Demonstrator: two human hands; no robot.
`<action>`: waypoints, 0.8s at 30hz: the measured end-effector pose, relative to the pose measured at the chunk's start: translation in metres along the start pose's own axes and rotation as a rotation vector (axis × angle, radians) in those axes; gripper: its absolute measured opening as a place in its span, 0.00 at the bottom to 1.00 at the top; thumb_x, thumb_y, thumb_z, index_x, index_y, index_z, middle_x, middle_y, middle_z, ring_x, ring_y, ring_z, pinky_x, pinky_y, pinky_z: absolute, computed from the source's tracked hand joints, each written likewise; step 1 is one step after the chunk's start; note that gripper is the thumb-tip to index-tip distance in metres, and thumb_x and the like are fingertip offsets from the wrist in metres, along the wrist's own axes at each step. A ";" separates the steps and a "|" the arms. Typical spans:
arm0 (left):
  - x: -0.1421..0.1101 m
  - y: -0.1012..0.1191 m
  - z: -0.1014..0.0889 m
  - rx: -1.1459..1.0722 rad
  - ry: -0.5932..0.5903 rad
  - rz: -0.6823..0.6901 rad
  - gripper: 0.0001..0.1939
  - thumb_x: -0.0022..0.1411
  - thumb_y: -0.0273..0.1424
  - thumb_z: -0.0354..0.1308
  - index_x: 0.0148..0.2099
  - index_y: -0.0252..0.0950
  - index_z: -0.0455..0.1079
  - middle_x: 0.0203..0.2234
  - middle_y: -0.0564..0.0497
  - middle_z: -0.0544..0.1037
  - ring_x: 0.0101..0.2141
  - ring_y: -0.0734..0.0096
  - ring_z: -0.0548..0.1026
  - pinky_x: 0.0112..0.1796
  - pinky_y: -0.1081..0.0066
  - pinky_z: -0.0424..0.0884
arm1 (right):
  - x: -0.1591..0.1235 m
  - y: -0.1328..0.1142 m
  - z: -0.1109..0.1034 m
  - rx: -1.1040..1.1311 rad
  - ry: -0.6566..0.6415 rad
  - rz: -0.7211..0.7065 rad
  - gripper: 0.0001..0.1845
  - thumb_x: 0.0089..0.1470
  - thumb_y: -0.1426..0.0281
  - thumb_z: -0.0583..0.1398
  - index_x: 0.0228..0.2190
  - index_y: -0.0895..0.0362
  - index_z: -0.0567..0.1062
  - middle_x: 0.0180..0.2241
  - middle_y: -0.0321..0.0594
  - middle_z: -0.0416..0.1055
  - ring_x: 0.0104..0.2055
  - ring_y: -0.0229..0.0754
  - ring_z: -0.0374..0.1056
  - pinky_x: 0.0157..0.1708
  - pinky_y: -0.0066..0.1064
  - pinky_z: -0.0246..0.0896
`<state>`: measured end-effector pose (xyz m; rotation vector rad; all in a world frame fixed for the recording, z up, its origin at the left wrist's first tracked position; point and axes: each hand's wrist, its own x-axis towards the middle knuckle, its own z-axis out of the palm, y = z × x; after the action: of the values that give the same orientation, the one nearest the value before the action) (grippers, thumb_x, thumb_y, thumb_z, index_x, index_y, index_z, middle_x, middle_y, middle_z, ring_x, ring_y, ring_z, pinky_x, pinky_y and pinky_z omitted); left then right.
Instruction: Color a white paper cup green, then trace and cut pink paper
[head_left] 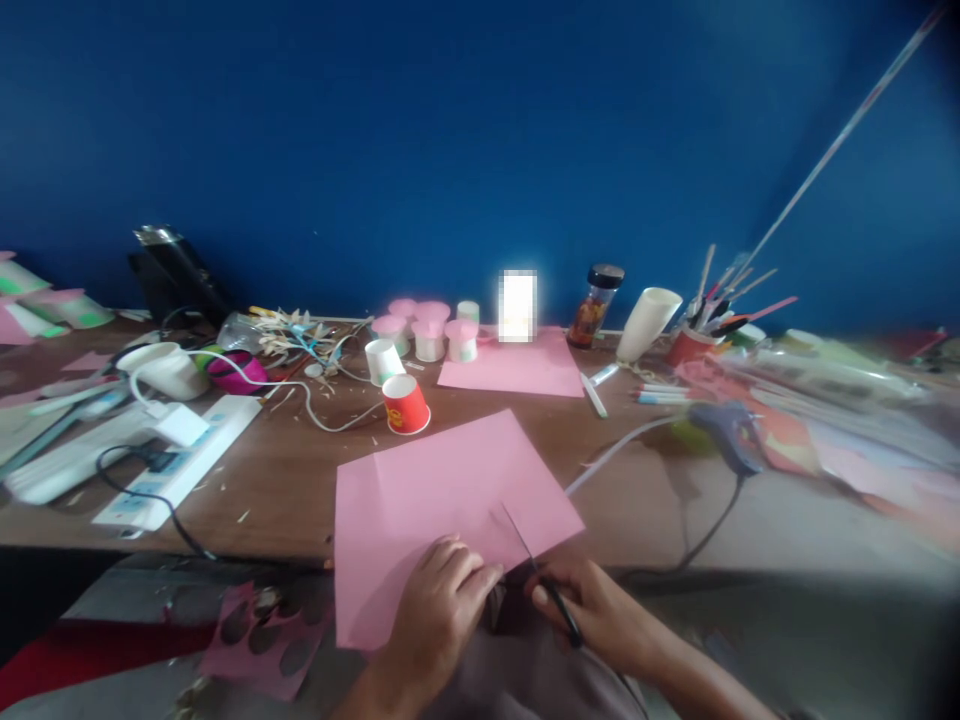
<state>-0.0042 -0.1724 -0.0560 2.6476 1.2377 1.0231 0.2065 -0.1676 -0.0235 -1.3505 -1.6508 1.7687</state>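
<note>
A large pink paper sheet (435, 490) lies tilted over the near edge of the table. My left hand (442, 600) grips its near edge, with fingers on top of the paper; what is beneath them is hidden. In my right hand (589, 605) is a pair of scissors (559, 605) with black handles, my fingers wrapped around them. One thin blade lies over the paper near its right side, just right of my left fingertips. Beyond the sheet's far edge stands a red paper cup (406, 404), upside down, with a white paper cup (383, 361) behind it.
Several cups with pink tops (430, 325) stand near another pink sheet (517, 365). A power strip (187, 460) lies left, a glue gun (727, 432) with its cord right. A jar (596, 308) and brush holder (694, 340) stand behind. Below the table is pink paper with round holes (262, 640).
</note>
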 end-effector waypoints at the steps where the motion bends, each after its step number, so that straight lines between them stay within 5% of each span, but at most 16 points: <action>1: 0.001 0.001 0.000 0.003 0.002 0.003 0.10 0.65 0.27 0.49 0.42 0.37 0.71 0.28 0.51 0.72 0.33 0.69 0.68 0.43 0.62 0.68 | 0.000 -0.001 0.000 0.004 0.000 -0.006 0.22 0.54 0.54 0.56 0.25 0.62 0.70 0.17 0.30 0.57 0.19 0.31 0.55 0.19 0.22 0.48; 24: 0.005 0.003 0.000 0.028 -0.033 0.020 0.10 0.65 0.29 0.48 0.40 0.36 0.71 0.27 0.51 0.70 0.32 0.68 0.67 0.37 0.66 0.67 | 0.003 0.015 0.000 -0.010 0.062 -0.080 0.19 0.55 0.58 0.56 0.21 0.59 0.66 0.15 0.29 0.59 0.18 0.31 0.54 0.20 0.22 0.47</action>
<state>0.0007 -0.1707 -0.0524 2.6918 1.2305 0.9671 0.2099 -0.1693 -0.0383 -1.3117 -1.6588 1.6595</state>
